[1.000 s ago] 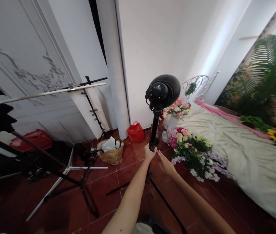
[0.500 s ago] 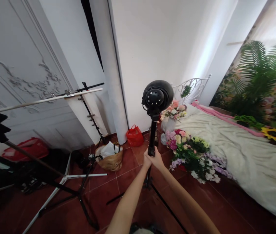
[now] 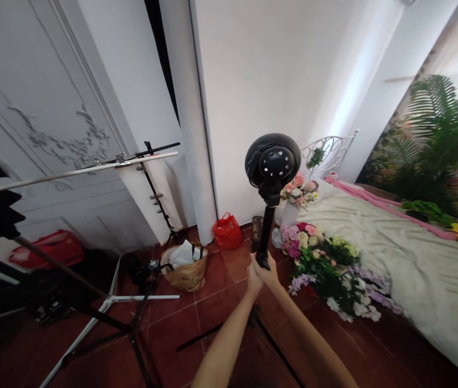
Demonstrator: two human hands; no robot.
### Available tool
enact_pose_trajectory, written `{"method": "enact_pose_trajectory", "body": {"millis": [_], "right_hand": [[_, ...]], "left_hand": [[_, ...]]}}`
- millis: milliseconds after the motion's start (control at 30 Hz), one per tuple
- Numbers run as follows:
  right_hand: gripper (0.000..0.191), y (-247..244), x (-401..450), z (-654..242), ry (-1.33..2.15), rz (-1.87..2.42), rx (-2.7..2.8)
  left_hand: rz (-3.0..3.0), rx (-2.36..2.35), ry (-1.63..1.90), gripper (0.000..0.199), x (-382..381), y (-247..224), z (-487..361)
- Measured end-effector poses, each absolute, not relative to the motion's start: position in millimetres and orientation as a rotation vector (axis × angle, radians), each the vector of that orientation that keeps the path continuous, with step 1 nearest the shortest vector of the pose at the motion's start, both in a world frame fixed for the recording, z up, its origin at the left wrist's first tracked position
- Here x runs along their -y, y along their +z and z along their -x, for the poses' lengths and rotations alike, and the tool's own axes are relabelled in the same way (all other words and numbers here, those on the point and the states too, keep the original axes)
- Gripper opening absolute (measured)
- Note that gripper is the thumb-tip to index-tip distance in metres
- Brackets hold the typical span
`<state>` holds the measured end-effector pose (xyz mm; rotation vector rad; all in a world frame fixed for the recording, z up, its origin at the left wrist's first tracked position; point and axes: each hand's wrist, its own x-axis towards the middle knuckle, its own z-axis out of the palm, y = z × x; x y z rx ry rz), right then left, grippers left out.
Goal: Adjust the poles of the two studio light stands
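A black light stand [image 3: 268, 226] rises in front of me, slightly tilted, with a round black lamp head [image 3: 274, 161] at its top. My left hand [image 3: 255, 277] is closed around the stand's pole just below a thick joint. Against it on the right, my right hand [image 3: 269, 274] also grips the pole at that joint. The fingers are partly hidden behind the pole and each other. Below the hands, the stand's dark legs [image 3: 275, 345] spread over the red tiled floor [image 3: 212, 312].
Artificial flowers [image 3: 329, 264] lie to the right beside a bed with a cream cover [image 3: 423, 269]. A red bag [image 3: 227, 231] and a woven basket [image 3: 186, 272] stand near the wall. More stands, including one with white legs [image 3: 91, 323], crowd the left.
The view has shifted, so the surroundings sit slightly lower and further right. The lamp head leans a little more to the right, and both hands keep their grip on the pole.
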<state>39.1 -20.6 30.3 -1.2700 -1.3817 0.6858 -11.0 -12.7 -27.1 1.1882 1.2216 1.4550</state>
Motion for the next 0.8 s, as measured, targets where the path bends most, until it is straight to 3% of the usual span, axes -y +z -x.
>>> {"method": "enact_pose_trajectory", "body": {"millis": [233,433,800], "right_hand": [[0.029,117.3,3.8,-42.5,0.513,1.172,1.327],[0.028,186.7,-2.8,-47.5,0.386,1.100,1.342],[0.026,215.2,-7.1,-62.7,0.489,1.114,1.525]], "left_hand": [[-1.436,-1.303,1.401,0.014,13.4,-10.8,16.2],[-1.529,-1.394,1.401,0.031,13.3,-9.7,12.9],[-1.433,-1.431,1.447,0.031,13.5,-8.3,7.6]]}}
